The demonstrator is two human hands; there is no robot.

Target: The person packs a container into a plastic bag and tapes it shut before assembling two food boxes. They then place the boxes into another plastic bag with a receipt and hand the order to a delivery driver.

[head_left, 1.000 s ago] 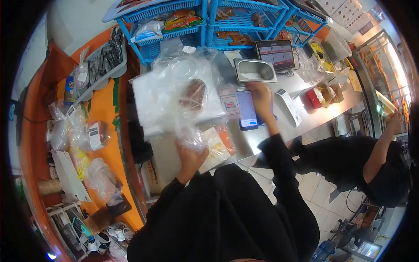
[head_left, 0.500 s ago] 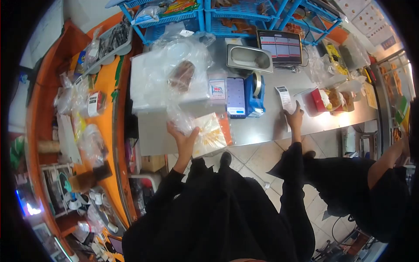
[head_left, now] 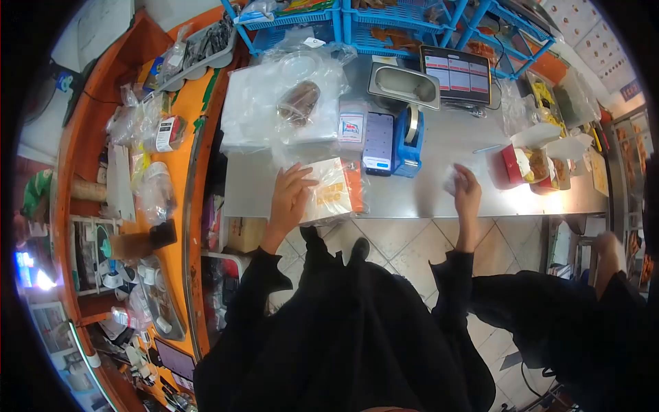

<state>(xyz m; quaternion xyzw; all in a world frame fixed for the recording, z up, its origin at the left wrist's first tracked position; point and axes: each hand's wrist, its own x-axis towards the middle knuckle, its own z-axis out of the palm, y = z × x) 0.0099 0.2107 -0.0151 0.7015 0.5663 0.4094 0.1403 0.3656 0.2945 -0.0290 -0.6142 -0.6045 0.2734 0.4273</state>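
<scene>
My left hand (head_left: 291, 199) lies with its fingers stretched out on the left side of a clear plastic bag. Inside the bag is a pale box (head_left: 331, 193) with orange print, and an orange-red piece (head_left: 353, 184) shows beside it. Over the counter to the right, my right hand (head_left: 468, 196) pinches a small white receipt (head_left: 450, 181), seen nearly edge-on and blurred. A blue tape dispenser (head_left: 408, 147) and a phone (head_left: 378, 143) stand between my hands. Right of the receipt are open red-and-white food boxes (head_left: 509, 166).
A stack of clear bags (head_left: 247, 110) with a dark brown item (head_left: 298, 103) on top is at the back left. Behind the counter are a metal tray (head_left: 403, 84), a tablet (head_left: 455, 74) and blue racks (head_left: 391, 31). Another person's arm (head_left: 607, 261) is at the right.
My left hand has let go of the bag's gathered end and now rests flat on the bag. The receipt, earlier lying long on the counter under my right hand, is now lifted in its fingers.
</scene>
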